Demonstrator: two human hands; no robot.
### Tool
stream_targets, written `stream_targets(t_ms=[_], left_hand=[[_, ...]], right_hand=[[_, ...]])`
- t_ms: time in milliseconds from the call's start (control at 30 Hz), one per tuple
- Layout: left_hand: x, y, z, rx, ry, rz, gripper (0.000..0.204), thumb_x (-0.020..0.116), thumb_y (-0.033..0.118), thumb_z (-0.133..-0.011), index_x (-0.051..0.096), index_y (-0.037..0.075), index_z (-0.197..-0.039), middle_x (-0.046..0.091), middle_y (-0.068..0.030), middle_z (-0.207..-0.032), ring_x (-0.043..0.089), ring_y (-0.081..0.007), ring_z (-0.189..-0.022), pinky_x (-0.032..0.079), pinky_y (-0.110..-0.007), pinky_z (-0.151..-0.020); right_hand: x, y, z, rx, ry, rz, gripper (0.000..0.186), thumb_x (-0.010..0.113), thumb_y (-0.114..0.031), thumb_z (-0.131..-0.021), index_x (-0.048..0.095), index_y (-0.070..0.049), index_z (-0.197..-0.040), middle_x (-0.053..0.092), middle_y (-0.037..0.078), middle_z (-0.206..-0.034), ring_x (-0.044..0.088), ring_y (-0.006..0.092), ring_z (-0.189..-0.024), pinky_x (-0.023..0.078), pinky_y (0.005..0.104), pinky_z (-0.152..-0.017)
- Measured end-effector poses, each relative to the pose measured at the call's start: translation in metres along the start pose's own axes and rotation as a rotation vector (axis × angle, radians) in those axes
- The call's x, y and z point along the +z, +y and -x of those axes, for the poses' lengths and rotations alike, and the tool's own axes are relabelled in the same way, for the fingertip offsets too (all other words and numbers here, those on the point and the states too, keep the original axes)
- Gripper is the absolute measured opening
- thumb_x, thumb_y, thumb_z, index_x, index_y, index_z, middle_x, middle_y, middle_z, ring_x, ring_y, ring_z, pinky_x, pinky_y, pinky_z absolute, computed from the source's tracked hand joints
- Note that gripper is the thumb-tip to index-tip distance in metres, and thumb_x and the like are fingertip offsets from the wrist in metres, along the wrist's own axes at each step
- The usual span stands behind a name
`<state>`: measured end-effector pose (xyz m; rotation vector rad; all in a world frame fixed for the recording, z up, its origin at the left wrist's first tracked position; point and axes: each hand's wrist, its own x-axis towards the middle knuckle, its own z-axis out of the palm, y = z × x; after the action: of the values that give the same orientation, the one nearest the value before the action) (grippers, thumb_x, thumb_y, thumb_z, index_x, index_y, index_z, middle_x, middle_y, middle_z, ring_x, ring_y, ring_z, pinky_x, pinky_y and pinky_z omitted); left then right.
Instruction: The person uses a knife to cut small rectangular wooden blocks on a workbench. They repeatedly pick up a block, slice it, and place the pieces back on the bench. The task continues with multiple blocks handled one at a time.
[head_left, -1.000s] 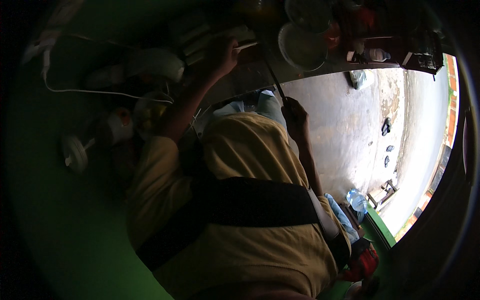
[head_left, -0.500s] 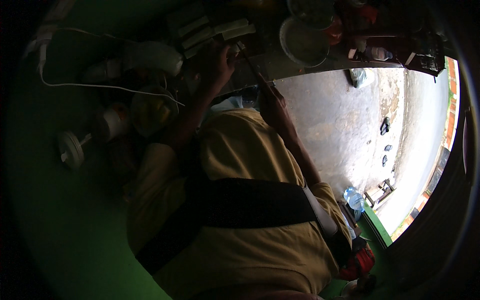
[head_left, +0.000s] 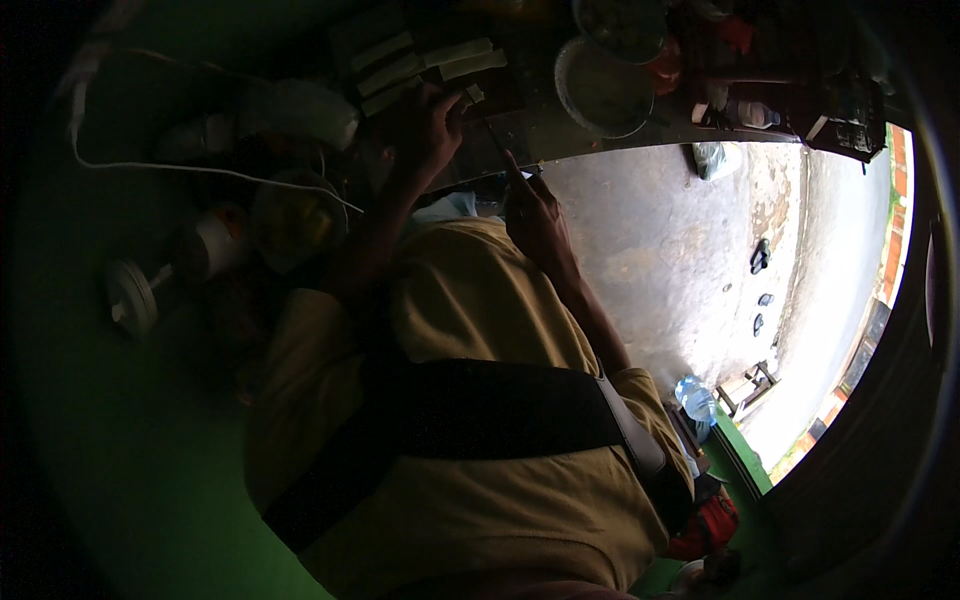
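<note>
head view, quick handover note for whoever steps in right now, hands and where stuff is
Left hand: on the dark board at the counter, fingers bent over a small pale piece; grip too dim to judge.
Right hand: raised just below the counter edge, holding a thin dark knife that points up toward the board.
Things: pale cut strips lie in a row at the board's far side; a round bowl sits right of it; a white cord crosses the left side.
Done: several strips lie cut.
Left: the small piece under the left hand is uncut.
</note>
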<state>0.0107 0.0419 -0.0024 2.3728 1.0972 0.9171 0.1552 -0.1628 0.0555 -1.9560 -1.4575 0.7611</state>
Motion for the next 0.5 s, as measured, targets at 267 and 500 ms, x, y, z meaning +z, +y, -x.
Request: stream_targets(t_ms=[267, 500], left_hand=[[0.001, 0.001, 0.000, -0.004, 0.005, -0.060, 0.028, 0.079, 0.016, -0.090, 0.073, 0.014, -0.117, 0.064, -0.0106, -0.108, 0.065, -0.0325, -0.102, 0.052, -0.047, -0.086], [0.026, -0.021, 0.012, 0.043, 0.067, -0.029, 0.028, 0.078, 0.014, -0.090, 0.072, 0.011, -0.117, 0.064, -0.0131, -0.110, 0.065, -0.0346, -0.104, 0.052, -0.047, -0.088]], right_hand=[[-0.003, -0.002, -0.004, -0.037, -0.014, 0.043, 0.076, 0.062, -0.004, -0.097, 0.038, -0.023, -0.167, 0.067, 0.024, -0.110, 0.069, 0.0382, -0.086, 0.058, 0.0484, -0.074], [-0.009, -0.019, -0.002, -0.020, -0.033, 0.100, 0.080, 0.063, -0.001, -0.093, 0.038, -0.021, -0.167, 0.065, 0.026, -0.123, 0.071, 0.0399, -0.084, 0.059, 0.0481, -0.072]])
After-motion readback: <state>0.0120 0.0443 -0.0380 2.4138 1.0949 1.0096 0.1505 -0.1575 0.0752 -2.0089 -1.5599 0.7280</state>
